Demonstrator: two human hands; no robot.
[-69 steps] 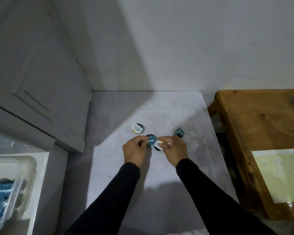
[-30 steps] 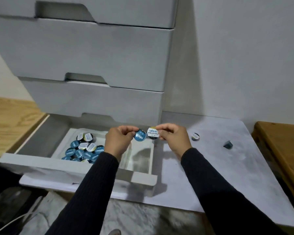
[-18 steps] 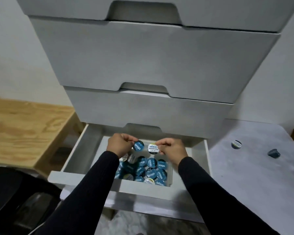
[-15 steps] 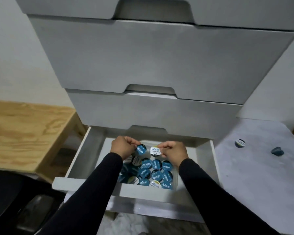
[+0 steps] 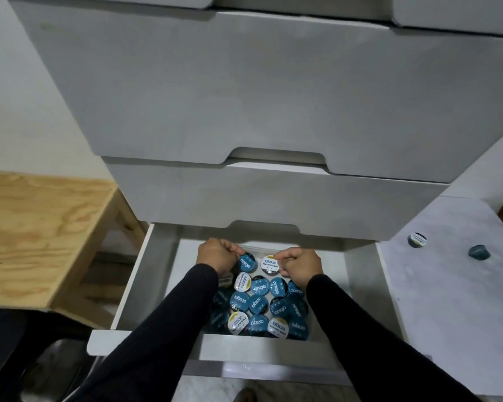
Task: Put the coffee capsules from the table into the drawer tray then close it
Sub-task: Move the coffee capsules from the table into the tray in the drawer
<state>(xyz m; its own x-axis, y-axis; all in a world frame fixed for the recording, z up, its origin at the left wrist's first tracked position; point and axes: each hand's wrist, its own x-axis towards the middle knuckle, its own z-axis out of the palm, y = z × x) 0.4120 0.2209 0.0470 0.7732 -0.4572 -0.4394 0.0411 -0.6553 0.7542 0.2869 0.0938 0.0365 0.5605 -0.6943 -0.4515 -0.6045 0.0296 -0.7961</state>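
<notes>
Open drawer [image 5: 157, 285] as landmark: above its capsule pile [image 5: 262, 306], the left hand [image 5: 217, 254] pinches a blue-lidded capsule [image 5: 247, 262] and the right hand [image 5: 299, 264] a white-lidded capsule [image 5: 270, 264]. Right of the drawer, two capsules [image 5: 418, 239] lie on the desk [image 5: 453, 300].

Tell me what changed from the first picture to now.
Both hands carried their capsules from the table over the open drawer: left hand holds the blue capsule, right hand the white capsule. Neither was released. Two capsules stayed on the table.
</notes>
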